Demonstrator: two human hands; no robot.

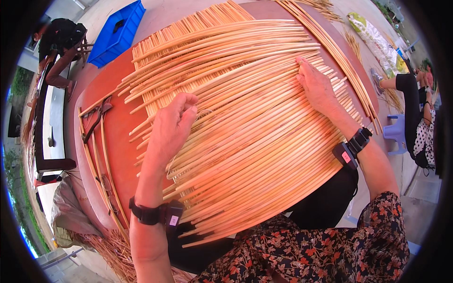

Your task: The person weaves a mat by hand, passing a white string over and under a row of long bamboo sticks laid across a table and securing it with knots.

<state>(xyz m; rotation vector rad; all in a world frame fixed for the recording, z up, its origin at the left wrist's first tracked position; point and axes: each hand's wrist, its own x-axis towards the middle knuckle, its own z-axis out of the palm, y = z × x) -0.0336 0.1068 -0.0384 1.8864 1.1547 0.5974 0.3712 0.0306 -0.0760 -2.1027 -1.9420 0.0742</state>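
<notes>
A wide mat of pale reed stalks (250, 132), laid side by side, stretches from my lap over the reddish table (125, 151). Above its left part is my left hand (175, 120), fingers curled and thumb pressed to the forefinger. A thin pale cord (168, 169) hangs in a loop below that hand; whether the fingers hold it is hard to see. My right hand (315, 86) rests at the right ends of the stalks, its fingers pinched together low over them. What lies in that pinch is too small to make out. Several loose stalks (212, 42) lie across the mat's far side.
A dark shears-like tool (97, 118) lies at the table's left, by long bent stalks (106, 165). More long stalks (337, 54) line the right edge. Beyond stand a blue crate (113, 35) and a lilac stool (395, 134). Other people sit at far left and right.
</notes>
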